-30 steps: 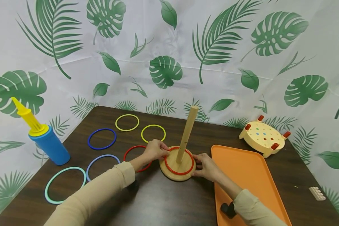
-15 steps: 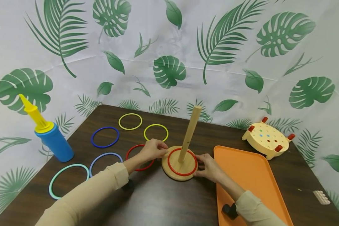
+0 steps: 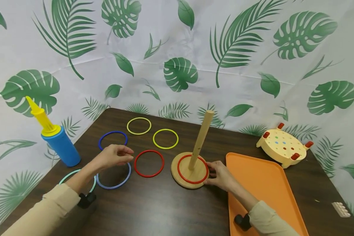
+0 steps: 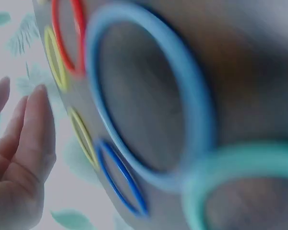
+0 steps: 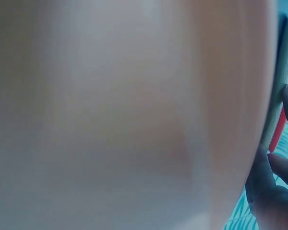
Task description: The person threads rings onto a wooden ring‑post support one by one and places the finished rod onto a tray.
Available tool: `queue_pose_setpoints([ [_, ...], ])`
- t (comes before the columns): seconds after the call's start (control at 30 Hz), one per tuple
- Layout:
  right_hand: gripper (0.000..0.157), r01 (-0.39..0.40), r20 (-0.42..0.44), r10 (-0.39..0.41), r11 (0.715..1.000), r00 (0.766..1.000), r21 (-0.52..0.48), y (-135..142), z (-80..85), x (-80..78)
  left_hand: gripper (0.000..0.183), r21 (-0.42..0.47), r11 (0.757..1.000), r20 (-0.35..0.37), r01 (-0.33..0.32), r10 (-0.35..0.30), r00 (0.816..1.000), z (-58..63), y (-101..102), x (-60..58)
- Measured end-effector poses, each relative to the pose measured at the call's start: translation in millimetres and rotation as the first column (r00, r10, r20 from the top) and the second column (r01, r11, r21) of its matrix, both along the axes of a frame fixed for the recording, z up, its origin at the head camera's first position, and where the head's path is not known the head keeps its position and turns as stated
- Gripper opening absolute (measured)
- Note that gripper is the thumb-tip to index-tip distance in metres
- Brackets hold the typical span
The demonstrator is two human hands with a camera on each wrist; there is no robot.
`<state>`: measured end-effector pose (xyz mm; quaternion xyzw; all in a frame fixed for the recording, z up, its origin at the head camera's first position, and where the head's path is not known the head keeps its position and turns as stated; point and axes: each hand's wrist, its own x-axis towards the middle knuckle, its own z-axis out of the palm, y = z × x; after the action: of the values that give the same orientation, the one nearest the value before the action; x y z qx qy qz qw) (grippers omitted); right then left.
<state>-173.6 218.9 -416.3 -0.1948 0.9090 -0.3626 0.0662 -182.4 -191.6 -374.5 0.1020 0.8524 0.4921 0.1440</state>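
Observation:
A wooden ring-toss stand (image 3: pixel 177 172) has a round base and an upright dowel (image 3: pixel 201 137). One red ring (image 3: pixel 180 173) lies on the base around the dowel. At the base's right edge, my right hand (image 3: pixel 221 177) touches the rim with thumb and fingertips spread along it; the right wrist view shows fingertips against the pale wooden edge (image 5: pixel 281 76). My left hand (image 3: pixel 113 156) holds nothing and hovers over the light blue ring (image 3: pixel 112 187), fingers loosely bent. Just right of it a second red ring (image 3: pixel 149 176) lies flat on the table.
Two yellow rings (image 3: pixel 166 148), a dark blue ring (image 3: pixel 112 132) and a mint ring (image 3: pixel 92 187) lie around the left hand. A blue and yellow hand pump (image 3: pixel 60 147) stands far left. Right are an orange tray (image 3: pixel 259 183) and a cream pegged board (image 3: pixel 283 146).
My left hand has left the stand's base and moved left over the light blue ring. The right hand stays at the base's edge. The view has shifted slightly.

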Motion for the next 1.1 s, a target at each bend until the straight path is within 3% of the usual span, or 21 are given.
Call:
queue_pose_setpoints([
  [0.27,0.067,0.004,-0.016,-0.003,1.0,1.0,0.002,2.3,0.6,0.7,0.044,-0.141,0.988,-0.012,-0.065,0.064,0.998,-3.8,-76.2,24.0],
  [0.5,0.067,0.007,-0.007,-0.007,1.0,1.0,0.017,3.0,1.5,1.1,0.044,-0.208,0.976,-0.044,-0.067,0.059,0.997,-12.9,-119.3,33.5],
  [0.7,0.068,0.019,0.013,-0.019,1.0,1.0,0.02,2.0,0.5,3.2,0.042,-0.29,0.956,-0.061,-0.053,0.037,0.997,-19.2,-138.3,36.8],
  [0.9,0.066,-0.011,-0.017,0.011,1.0,1.0,0.009,0.7,-1.2,1.5,0.038,-0.255,0.966,-0.045,-0.041,0.03,0.999,-26.9,-147.2,42.7],
  [1.1,0.066,-0.017,-0.023,0.017,1.0,1.0,0.019,-0.5,-1.7,0.1,0.034,-0.295,0.943,-0.096,-0.154,0.132,0.987,-32.1,-151.2,49.5],
])
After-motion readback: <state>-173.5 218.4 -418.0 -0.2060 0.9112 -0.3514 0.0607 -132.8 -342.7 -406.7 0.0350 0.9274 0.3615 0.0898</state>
